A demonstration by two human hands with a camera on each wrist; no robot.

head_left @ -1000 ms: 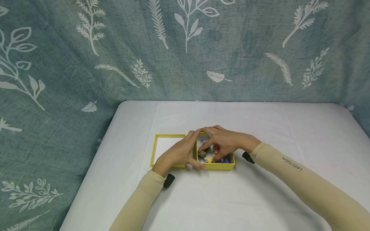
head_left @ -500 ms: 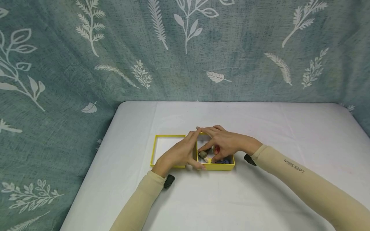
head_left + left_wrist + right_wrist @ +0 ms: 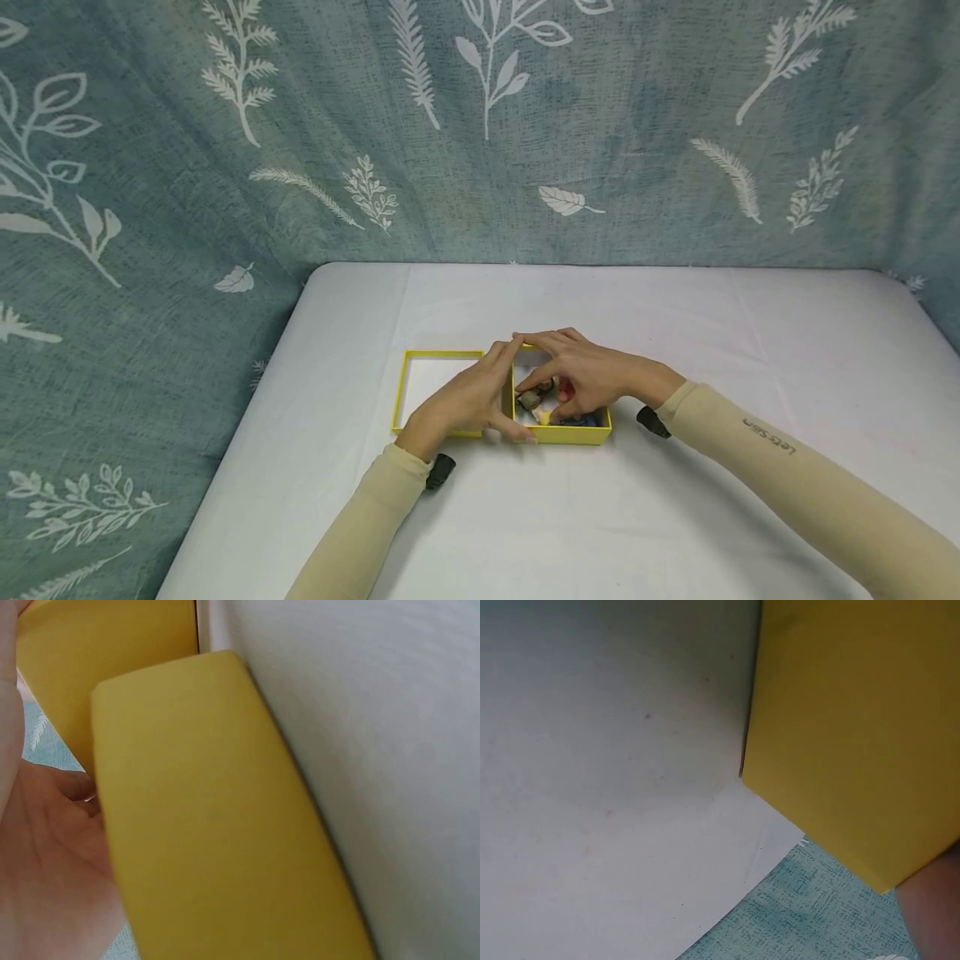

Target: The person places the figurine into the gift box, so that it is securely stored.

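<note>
A small yellow box [image 3: 570, 435] with a pale inside stands at the middle of the table. My left hand [image 3: 468, 396] grips it at its left side, thumb on the front wall and fingertips at the back corner. My right hand [image 3: 585, 371] reaches in from the right. Its forefinger and thumb are spread apart, tips down among the small things in the box. Between them show a dark brownish piece [image 3: 529, 400] and a yellow piece [image 3: 543, 417]. A red piece [image 3: 566, 390] shows under the palm, and dark blue pieces [image 3: 581, 419] lie along the front wall.
A shallow yellow-rimmed tray or lid [image 3: 401, 392], white inside, lies left of the box, partly under my left hand. White cloth [image 3: 600, 517] covers the table. A blue-green leaf-patterned curtain [image 3: 637, 183] hangs behind it.
Both hands stay at the box. My right hand shifts very slightly, and a little more of the brownish piece and the red piece shows beneath it.
</note>
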